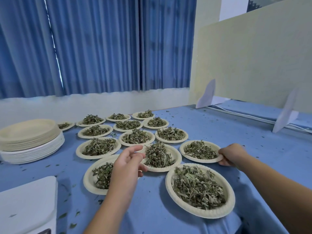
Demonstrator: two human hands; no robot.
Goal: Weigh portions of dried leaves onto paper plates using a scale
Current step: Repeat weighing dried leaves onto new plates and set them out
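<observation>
Blue cloth table (219,129). Right hand (232,154), 3 o'clock: fingers and thumb pinch the right rim of a paper plate (182,150) loaded with dried leaves (200,150); the plate lies flat on the cloth. Left hand (130,162), centre: fingers loosely curled, grasping nothing, over the left rim of the middle plate (178,157); contact not discernible. Other filled plates (81,135) run in rows toward 12 o'clock. Stack of empty plates (30,139) at 9 o'clock. White flat-topped unit (28,200) at 7 o'clock.
</observation>
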